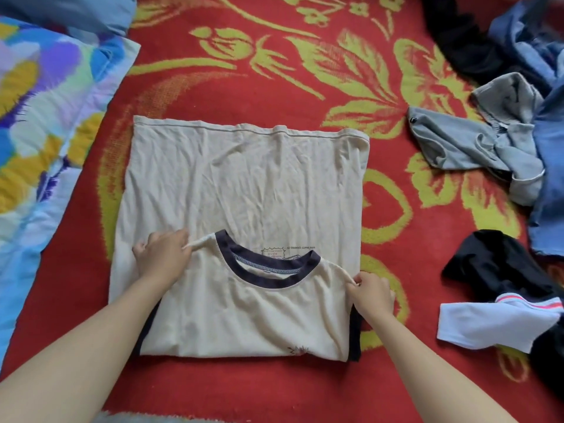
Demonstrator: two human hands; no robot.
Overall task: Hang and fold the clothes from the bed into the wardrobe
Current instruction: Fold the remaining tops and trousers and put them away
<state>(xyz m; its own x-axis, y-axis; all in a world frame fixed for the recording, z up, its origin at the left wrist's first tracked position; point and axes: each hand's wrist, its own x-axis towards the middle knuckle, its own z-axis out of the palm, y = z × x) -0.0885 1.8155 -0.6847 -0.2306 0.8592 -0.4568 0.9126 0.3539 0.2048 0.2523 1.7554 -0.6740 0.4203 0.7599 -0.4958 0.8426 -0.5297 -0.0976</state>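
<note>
Forearms are reaching in, with the left hand [163, 254] and right hand [374, 293] each pinching a shoulder of the cream T-shirt [244, 184], probably to keep the folded top square. It is lying flat on the red bed cover [274, 71]. Small print is showing through the neck, unreadable. Unfolded clothes [488, 148] are waiting rightward.

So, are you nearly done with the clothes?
Not nearly. No finished pile shows. The cream T-shirt is half folded, with the left grip and right grip pinching its shoulders. The grey top, black top and blue clothes lie crumpled on the bed.
</note>
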